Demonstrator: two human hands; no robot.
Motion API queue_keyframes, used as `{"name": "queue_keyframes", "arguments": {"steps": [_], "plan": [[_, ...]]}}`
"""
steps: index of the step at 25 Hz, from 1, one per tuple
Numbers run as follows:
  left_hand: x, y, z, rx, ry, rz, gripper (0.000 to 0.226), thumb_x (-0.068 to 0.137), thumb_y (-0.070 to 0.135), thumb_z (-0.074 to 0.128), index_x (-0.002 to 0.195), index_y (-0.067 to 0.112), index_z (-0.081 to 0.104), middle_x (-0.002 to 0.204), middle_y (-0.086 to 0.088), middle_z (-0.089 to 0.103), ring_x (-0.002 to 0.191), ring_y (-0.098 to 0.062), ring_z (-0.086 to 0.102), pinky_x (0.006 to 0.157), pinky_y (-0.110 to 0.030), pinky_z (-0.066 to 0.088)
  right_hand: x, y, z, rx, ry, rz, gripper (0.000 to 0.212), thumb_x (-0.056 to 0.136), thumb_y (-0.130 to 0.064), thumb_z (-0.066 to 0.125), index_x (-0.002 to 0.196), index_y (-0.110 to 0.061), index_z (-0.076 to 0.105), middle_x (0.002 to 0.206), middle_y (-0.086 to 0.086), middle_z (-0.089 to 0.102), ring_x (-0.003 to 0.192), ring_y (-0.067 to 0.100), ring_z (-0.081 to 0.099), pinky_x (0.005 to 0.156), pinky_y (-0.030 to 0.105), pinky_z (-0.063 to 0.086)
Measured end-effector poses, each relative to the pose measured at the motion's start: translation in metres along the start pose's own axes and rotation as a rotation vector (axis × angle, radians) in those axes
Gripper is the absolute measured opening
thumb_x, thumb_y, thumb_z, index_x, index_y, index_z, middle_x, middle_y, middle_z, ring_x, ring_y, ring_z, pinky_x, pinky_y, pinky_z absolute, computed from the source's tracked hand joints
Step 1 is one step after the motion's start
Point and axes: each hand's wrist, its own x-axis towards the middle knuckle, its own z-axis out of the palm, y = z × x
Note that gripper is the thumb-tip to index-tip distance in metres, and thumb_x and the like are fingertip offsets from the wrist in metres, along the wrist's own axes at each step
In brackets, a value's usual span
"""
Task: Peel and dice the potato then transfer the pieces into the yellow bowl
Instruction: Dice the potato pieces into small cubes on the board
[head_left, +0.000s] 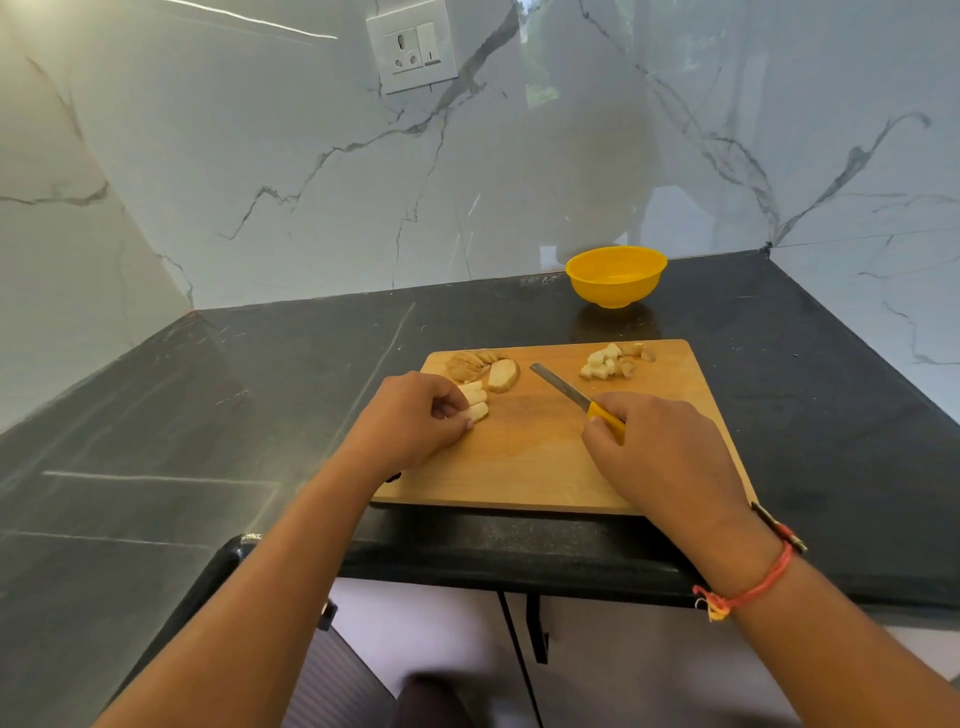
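A wooden cutting board (540, 467) lies on the black counter. My left hand (410, 421) pinches pale potato strips (477, 401) on the board's left side. My right hand (660, 447) grips a yellow-handled knife (571, 396), its blade pointing up-left above the board and clear of the strips. A potato slice (503, 375) and brown peels (470, 364) lie at the board's far left. A pile of diced potato (613, 359) sits at the far right of the board. The yellow bowl (615, 275) stands behind the board by the wall and looks empty.
The black counter (234, 395) runs into a corner with marble walls on the left, back and right. A wall socket (413, 47) sits high on the back wall. The counter's front edge lies just below the board.
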Motion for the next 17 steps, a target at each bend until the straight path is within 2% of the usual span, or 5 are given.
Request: {"name": "queue_keyframes", "arguments": {"steps": [3, 6, 12, 17], "plan": [[0.000, 0.011, 0.007, -0.031, 0.011, 0.017, 0.014, 0.086, 0.028, 0.074, 0.100, 0.025, 0.074, 0.084, 0.013, 0.066, 0.078, -0.006, 0.062, 0.071, -0.015, 0.051, 0.000, 0.000, 0.002, 0.001, 0.009, -0.005, 0.028, 0.099, -0.040, 0.048, 0.116, -0.030, 0.069, 0.075, -0.012, 0.062, 0.064, 0.006, 0.056, 0.054, 0.016, 0.039], [0.005, 0.028, 0.020, -0.048, 0.020, 0.087, 0.014, 0.087, 0.028, 0.072, 0.100, 0.023, 0.074, 0.085, 0.013, 0.065, 0.078, -0.007, 0.061, 0.072, -0.018, 0.053, 0.000, 0.000, 0.002, 0.000, 0.024, 0.009, 0.025, 0.099, -0.039, 0.048, 0.107, -0.029, 0.070, 0.072, -0.012, 0.060, 0.063, 0.007, 0.055, 0.053, 0.017, 0.038], [0.025, 0.066, 0.044, -0.064, 0.105, 0.182, 0.019, 0.090, 0.027, 0.070, 0.108, 0.022, 0.074, 0.100, 0.007, 0.067, 0.088, -0.007, 0.057, 0.078, -0.019, 0.047, 0.001, -0.001, 0.003, -0.040, 0.052, 0.062, 0.027, 0.099, -0.040, 0.046, 0.093, -0.028, 0.069, 0.066, -0.010, 0.056, 0.063, 0.011, 0.056, 0.060, 0.029, 0.054], [0.032, 0.071, 0.053, -0.120, 0.149, 0.130, 0.019, 0.090, 0.026, 0.071, 0.107, 0.020, 0.077, 0.100, 0.006, 0.074, 0.089, -0.006, 0.062, 0.080, -0.019, 0.048, 0.004, -0.003, 0.002, -0.066, 0.045, 0.065, 0.029, 0.099, -0.041, 0.046, 0.103, -0.027, 0.072, 0.072, -0.010, 0.060, 0.065, 0.011, 0.057, 0.064, 0.029, 0.056]]}}
